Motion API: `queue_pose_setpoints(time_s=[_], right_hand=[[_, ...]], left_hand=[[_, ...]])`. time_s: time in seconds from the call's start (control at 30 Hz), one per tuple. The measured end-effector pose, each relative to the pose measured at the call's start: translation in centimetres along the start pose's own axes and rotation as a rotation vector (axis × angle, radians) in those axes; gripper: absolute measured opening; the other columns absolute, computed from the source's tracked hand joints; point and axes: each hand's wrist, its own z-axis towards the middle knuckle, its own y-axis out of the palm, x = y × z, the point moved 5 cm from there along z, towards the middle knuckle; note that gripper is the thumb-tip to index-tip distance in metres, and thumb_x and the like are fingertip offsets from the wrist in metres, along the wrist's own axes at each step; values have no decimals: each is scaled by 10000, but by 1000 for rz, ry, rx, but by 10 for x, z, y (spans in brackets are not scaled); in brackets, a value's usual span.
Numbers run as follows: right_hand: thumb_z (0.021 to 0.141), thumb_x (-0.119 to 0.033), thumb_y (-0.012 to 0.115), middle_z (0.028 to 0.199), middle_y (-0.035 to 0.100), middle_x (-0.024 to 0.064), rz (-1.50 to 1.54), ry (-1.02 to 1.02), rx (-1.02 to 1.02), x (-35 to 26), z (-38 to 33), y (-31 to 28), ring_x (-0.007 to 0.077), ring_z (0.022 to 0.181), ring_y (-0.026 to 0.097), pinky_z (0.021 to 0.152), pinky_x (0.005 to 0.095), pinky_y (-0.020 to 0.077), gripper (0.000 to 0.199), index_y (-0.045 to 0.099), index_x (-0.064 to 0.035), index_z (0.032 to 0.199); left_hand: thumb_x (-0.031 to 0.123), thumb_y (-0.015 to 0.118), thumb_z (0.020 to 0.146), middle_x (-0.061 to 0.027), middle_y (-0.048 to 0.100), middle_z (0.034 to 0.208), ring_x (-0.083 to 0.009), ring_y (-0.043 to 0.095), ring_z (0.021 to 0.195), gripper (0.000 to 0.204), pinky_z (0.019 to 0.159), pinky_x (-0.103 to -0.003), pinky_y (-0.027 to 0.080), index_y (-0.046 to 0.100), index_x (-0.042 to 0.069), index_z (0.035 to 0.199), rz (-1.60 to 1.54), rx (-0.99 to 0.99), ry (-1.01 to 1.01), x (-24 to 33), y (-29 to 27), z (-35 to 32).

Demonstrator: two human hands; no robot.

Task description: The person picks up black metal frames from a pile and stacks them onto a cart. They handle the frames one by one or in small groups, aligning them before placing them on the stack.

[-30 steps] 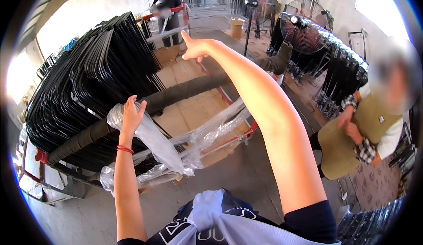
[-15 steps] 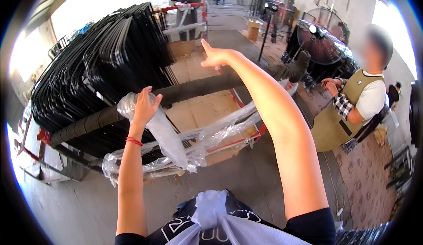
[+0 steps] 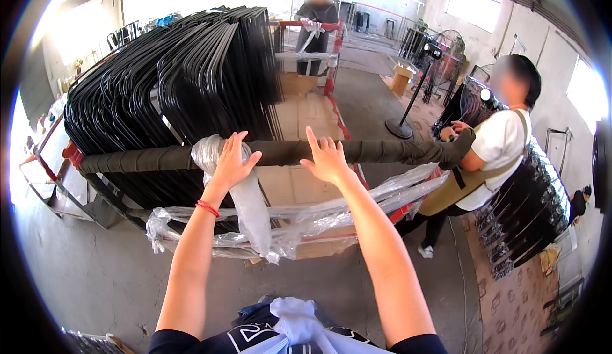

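Note:
A cart with a padded bar (image 3: 280,152), wrapped in dark cloth, runs across in front of me. My left hand (image 3: 233,163) lies open on the bar, over a bunch of clear plastic wrap (image 3: 250,210) wound round it and hanging down. To its right my right hand (image 3: 326,161) is open at the bar's near side, index finger stretched out; whether it touches the bar I cannot tell. Behind the bar stands a dense row of bent black metal tube frames (image 3: 191,67), filling the cart's left part. Brown cardboard (image 3: 299,187) lines the cart's bed on the right.
A person in a khaki apron (image 3: 446,191) stands close to the cart's right end. Another person (image 3: 313,32) stands at its far red end rail (image 3: 336,48). Behind are a black stand (image 3: 400,128), a cardboard box (image 3: 401,79) and fans. More black frames (image 3: 526,207) stand at the right.
My right hand has come down from its raised, pointing position to the bar. The left hand stays on the wrap. The view has shifted, and the aproned person has turned and moved nearer the cart.

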Motion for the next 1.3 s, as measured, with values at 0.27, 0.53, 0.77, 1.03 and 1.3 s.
queue_pose_setpoints(time_s=[0.27,0.53,0.77,1.03,1.3], right_hand=[[772,-423,600,1105,512,229,31,65,-48,-2,6,-9,359,1061,476,901,556,324,893,62,-100,1408],[768,-330,626,1099,517,239,14,33,38,-2,6,-5,379,1073,472,883,561,347,835,128,-81,1391],[778,-308,610,1145,493,257,-20,70,19,-7,6,-1,398,1112,443,899,582,326,790,162,-76,1385],[770,-333,616,1140,490,281,-68,11,34,-4,5,-4,401,1072,468,878,586,343,806,163,-76,1385],[787,-321,603,1097,520,257,1,18,-62,0,12,-8,388,1016,513,837,588,377,757,186,-100,1379]], left_hand=[[418,544,834,-232,392,1286,-364,299,1256,601,1023,-414,261,369,29,1258,5,22,-12,0,1,-1],[325,538,860,-161,477,1224,-303,332,1258,480,1031,-385,243,426,17,1210,-110,78,-1,-4,-2,1],[256,505,882,-108,506,1174,-213,430,1160,369,1012,-324,261,470,14,1158,-328,189,-46,-11,-3,2],[141,514,875,-77,539,1116,-155,473,1100,283,957,-279,326,492,10,1125,-401,200,-78,-14,-2,4],[107,519,857,-72,548,1114,-154,481,1091,266,946,-274,330,508,20,1108,-444,202,-115,-16,-2,6]])
